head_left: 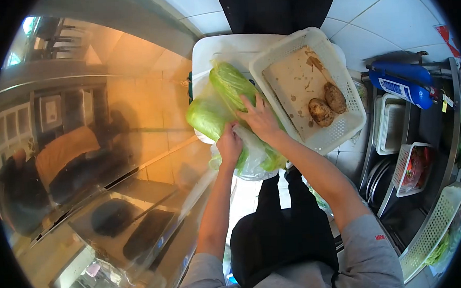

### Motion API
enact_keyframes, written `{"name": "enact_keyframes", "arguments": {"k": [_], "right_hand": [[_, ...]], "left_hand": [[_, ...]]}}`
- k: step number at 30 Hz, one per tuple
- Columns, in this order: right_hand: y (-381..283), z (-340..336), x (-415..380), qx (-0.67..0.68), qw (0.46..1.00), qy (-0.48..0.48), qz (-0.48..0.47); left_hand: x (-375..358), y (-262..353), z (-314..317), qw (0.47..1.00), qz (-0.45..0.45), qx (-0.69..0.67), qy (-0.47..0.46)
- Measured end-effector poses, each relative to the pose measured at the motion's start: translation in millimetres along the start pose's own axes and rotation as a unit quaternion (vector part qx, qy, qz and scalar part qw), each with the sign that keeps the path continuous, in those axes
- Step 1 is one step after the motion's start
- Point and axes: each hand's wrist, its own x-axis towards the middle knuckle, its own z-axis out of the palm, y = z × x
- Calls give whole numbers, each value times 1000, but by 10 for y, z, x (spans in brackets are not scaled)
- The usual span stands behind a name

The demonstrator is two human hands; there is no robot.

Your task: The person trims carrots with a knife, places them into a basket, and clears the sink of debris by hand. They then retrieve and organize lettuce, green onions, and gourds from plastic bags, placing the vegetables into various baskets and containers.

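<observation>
Two long green leafy heads lie in a clear plastic bag [252,154] on a white stool top [220,43]. My left hand [229,144] is closed on the bag's gathered plastic, near the lower end of the left green vegetable [205,118]. My right hand [260,119] lies spread over the right green vegetable [230,84], its fingers apart and touching the wrapped leaves. Just right of that hand a white perforated basket [354,103] holds two brown, dirt-covered roots [320,112] on its stained bottom.
A metal rack at the right bears a blue cylinder [402,84], white trays [392,125], a small basket of red items [417,168] and a larger basket [419,256] with greens. A reflective glass surface [86,167] fills the left side.
</observation>
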Motion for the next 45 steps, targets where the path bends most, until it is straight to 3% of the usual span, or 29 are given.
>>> {"name": "enact_keyframes", "arguments": {"k": [2, 5, 7, 14, 17, 19, 20, 22, 24, 26, 30, 36, 38, 42, 45], "right_hand": [[-48, 40, 22, -39, 999, 3, -12], [-76, 74, 147, -50, 998, -23, -14], [-94, 117, 175, -54, 999, 2, 3], [-35, 162, 237, -90, 995, 31, 31], [38, 135, 256, -82, 995, 39, 30], [37, 146, 277, -79, 995, 8, 55], [24, 163, 293, -72, 996, 11, 49], [23, 175, 303, -96, 993, 37, 56], [30, 237, 341, -89, 993, 54, 56], [28, 252, 358, -73, 991, 74, 90], [-11, 191, 388, -39, 988, 75, 131], [-7, 85, 447, -53, 986, 53, 146], [-4, 64, 485, -38, 985, 42, 165], [-68, -4, 502, 23, 975, 26, 218], [-19, -20, 392, 24, 981, 93, 166]], "left_hand": [[-2, 26, 19, 999, -38, 9, -29], [63, -9, 24, 999, -30, 16, -18], [65, -66, -17, 999, 36, 38, 5], [223, 127, -138, 1000, 4, 1, -26], [349, 309, -292, 988, 65, 101, -97], [402, 358, -386, 925, 136, 256, -247], [391, 313, -386, 925, 129, 262, -243], [344, 308, -321, 894, 201, 343, -207], [331, 398, -312, 889, 177, 368, -207], [285, 376, -320, 898, 228, 352, -134], [146, 408, -458, 879, 214, 385, -181], [-42, 308, -579, 917, 216, 302, -145], [-145, 346, -624, 935, 172, 286, -121], [-188, 250, -606, 956, 173, 222, -87], [-181, 124, -534, 971, 128, 188, -77]]}}
